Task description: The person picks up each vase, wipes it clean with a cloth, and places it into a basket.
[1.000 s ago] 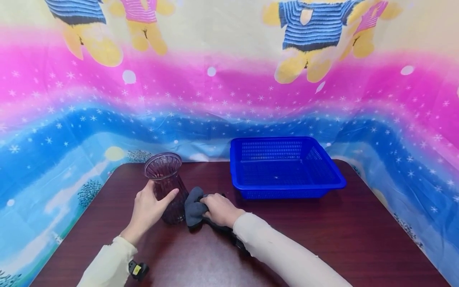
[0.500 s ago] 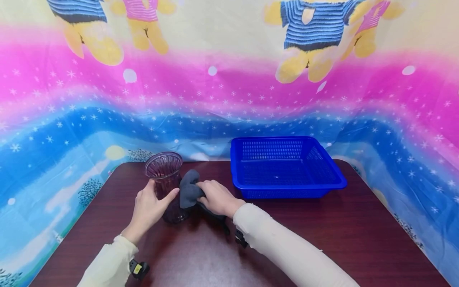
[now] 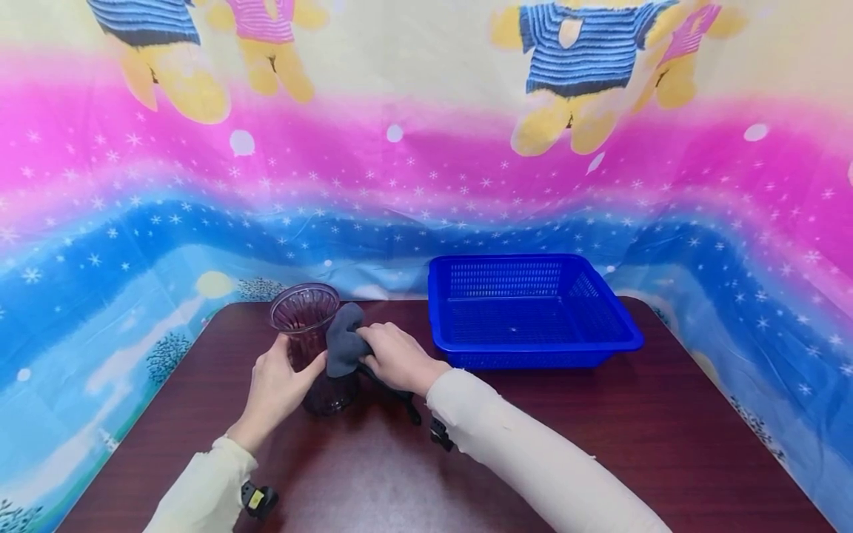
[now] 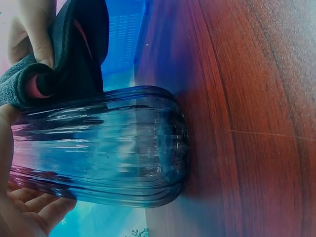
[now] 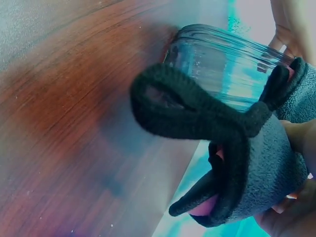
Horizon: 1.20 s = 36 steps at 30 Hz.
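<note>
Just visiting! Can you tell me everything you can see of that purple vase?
The vase is see-through and purple-tinted in the head view, and looks like glass. Ribs run along its body, up to a wide, flared, uncovered mouth; the base edge is rounded. It stands about upright on the table. The left hand grips its body, and the grey cloth in the right hand lies against its side. Together they hide part of it.

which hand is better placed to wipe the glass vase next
Likely the right hand: it grips the gray cloth, which lies against the side of the glass vase. The left hand is occupied holding the vase and has no cloth.
</note>
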Available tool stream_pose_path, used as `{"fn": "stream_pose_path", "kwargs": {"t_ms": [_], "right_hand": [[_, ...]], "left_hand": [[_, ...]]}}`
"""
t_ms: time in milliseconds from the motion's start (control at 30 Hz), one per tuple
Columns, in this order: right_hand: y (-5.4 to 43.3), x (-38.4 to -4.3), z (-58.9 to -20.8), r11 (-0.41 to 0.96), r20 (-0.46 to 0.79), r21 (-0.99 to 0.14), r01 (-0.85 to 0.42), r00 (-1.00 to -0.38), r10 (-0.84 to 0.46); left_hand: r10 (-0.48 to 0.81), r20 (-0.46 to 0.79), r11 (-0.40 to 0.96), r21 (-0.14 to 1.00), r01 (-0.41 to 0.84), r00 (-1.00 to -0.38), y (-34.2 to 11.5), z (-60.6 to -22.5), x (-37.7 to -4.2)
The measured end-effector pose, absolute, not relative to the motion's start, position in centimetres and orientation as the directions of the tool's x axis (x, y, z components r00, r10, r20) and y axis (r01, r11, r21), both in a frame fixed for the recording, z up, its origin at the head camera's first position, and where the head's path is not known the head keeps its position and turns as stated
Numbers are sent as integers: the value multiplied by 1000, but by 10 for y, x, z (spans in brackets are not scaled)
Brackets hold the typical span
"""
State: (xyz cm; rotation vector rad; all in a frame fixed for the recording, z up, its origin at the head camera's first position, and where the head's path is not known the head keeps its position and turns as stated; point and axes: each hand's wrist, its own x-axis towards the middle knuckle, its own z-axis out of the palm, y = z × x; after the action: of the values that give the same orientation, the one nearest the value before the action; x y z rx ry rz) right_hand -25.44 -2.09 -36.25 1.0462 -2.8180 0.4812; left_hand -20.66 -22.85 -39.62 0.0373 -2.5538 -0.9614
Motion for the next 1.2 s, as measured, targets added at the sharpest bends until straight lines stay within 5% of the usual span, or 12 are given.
{"fn": "stream_pose_path", "kwargs": {"t_ms": [1200], "right_hand": [[-11,-246,-429,762,93,-150,-630,-776,-623]], "left_hand": [[-195,366,759,644,96,-910,-226,-401,-206]]}}
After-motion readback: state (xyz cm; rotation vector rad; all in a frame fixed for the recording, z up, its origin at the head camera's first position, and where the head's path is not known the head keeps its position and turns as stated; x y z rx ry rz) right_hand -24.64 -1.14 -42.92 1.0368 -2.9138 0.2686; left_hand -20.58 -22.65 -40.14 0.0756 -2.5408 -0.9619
